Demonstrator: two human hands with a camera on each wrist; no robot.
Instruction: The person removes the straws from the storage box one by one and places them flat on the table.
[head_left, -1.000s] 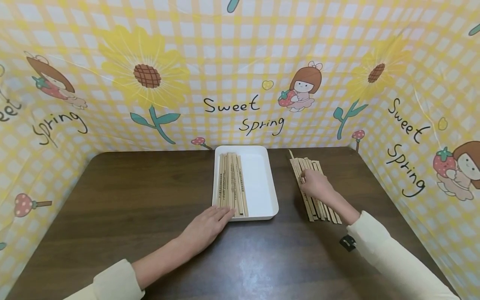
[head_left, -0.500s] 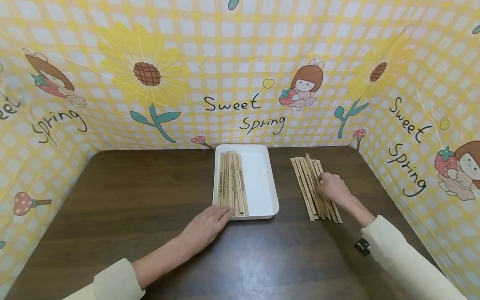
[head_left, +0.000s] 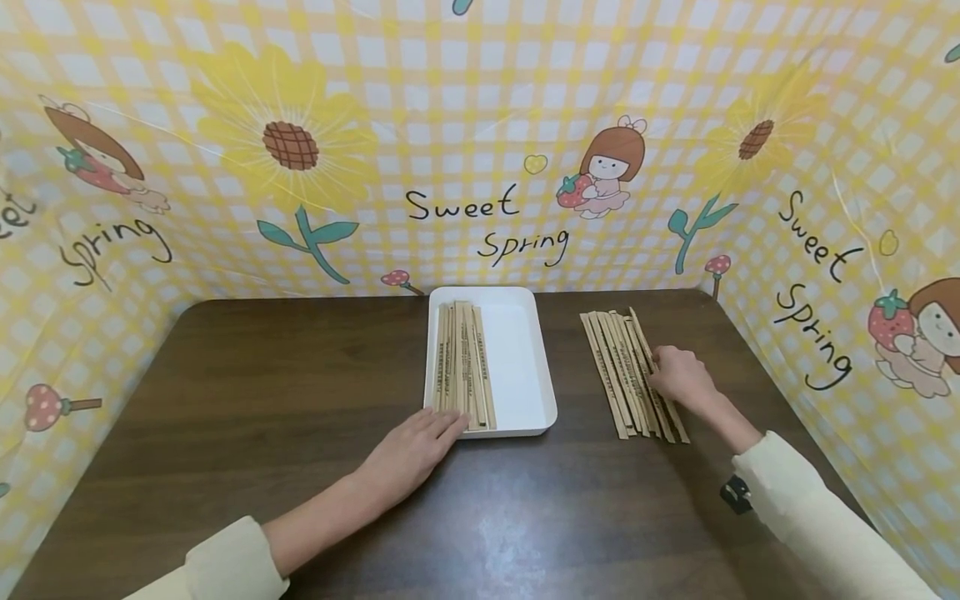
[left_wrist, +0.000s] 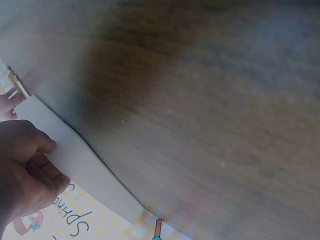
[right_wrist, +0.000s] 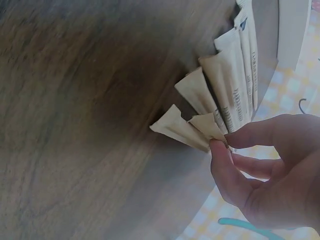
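My left hand [head_left: 408,454] holds the near left corner of a white rectangular tray [head_left: 521,375]. In the left wrist view, thumb and bent fingers lie at the tray's outer wall [left_wrist: 75,155]. Slim brown paper-wrapped sticks [head_left: 463,358] with printed writing lie side by side in the tray's left half. To the right of the tray, my right hand [head_left: 682,379] pinches one paper-wrapped stick [right_wrist: 207,125] between thumb and fingertips. It lies at the right side of a fanned bundle of similar sticks [head_left: 615,367]. The right palm partly covers the bundle's right edge.
Everything rests on a dark brown wooden table [head_left: 300,367]. A yellow checked cloth [head_left: 450,100] with flowers and lettering surrounds the back and sides. A small black object [head_left: 736,494] sits at the right sleeve cuff.
My right hand has moved rightward across the loose bundle, carrying one paper-wrapped stick from its left side to its right side. The left hand and tray stay in place.
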